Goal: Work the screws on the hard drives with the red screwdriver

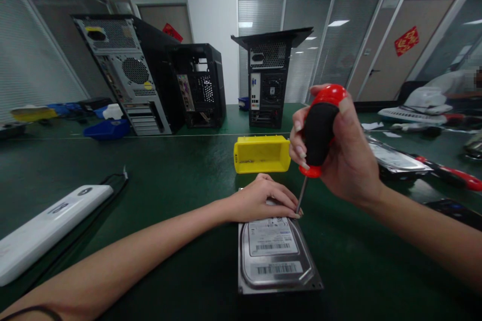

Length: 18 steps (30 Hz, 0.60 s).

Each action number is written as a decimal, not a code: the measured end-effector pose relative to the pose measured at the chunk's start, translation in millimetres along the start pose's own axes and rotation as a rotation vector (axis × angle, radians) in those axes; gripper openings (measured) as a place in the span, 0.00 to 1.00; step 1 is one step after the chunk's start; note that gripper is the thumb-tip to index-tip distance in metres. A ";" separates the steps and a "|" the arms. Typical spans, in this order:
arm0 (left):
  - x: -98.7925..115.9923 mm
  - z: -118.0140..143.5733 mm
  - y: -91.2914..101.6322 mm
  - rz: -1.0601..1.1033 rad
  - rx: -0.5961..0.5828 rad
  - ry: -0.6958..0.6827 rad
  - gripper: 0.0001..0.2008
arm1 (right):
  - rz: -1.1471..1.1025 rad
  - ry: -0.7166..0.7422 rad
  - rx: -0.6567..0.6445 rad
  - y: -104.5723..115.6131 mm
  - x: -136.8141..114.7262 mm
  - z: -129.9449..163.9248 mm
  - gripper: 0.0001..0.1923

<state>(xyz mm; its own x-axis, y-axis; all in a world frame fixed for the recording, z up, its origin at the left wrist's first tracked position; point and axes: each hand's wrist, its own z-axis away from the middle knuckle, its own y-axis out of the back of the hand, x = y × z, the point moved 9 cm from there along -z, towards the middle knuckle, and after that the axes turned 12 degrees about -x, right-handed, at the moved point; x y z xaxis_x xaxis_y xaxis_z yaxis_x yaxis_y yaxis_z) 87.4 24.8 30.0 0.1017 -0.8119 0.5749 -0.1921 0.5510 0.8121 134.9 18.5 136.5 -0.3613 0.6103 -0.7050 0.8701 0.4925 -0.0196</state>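
A silver hard drive (273, 256) with a white label lies flat on the green table in front of me. My left hand (263, 198) is laid across its far end, holding it down, with the fingers bent toward its right edge. In my right hand (350, 155) is a screwdriver (320, 133) with a black-and-red handle, gripped with the thumb high on the handle. Its shaft slants down to the drive's far right corner, close beside my left fingertips. The tip and any screw beneath it are hidden.
Just beyond the drive stands a yellow bin (261, 158) with small bits inside. Computer cases (267, 80) line the back. A white power bank-like bar (52, 225) with a cable lies left. Another hard drive (395, 155) and a red-black tool (452, 173) lie right; a person sits far right.
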 end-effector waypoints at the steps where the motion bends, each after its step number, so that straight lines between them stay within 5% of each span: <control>1: -0.1 -0.1 0.4 0.006 0.003 0.006 0.06 | -0.005 0.000 -0.005 -0.2 0.3 0.0 0.13; 18: -0.2 -0.1 -1.1 -0.007 0.018 0.038 0.06 | -0.024 -0.074 -0.015 -2.9 2.4 1.5 0.17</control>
<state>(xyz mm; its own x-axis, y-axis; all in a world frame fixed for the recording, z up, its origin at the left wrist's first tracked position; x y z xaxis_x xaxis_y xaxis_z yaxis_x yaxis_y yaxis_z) 87.7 24.4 29.0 0.1404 -0.8073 0.5732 -0.2085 0.5419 0.8142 132.1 17.6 133.8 -0.3560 0.5513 -0.7546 0.8562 0.5159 -0.0270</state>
